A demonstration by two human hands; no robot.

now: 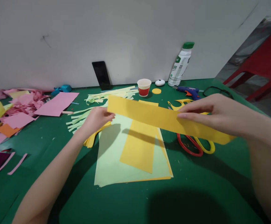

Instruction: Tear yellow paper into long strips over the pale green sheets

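Observation:
A long yellow paper strip (144, 112) is stretched between my two hands, above the table and slanting down to the right. My right hand (210, 113) pinches it between thumb and fingers, right of its middle. At its left end is my left hand (98, 119), fingers closed on the strip's edge and partly hidden. Below lies a stack of pale green paper (112, 165) with a yellow paper piece (137, 152) on top. Scissors with red and yellow handles (199, 149) rest under my right hand. Fringed pale green strips (76, 123) lie beyond my left hand.
Against the white wall stand a phone (101, 74) and a tilted bottle (179, 68). A paper cup (144, 88), white case (160, 82), yellow disc (156, 91) and blue glue gun (189, 91) sit at the back. Pink paper scraps (25, 105) pile up left; a red chair (259, 59) stands right.

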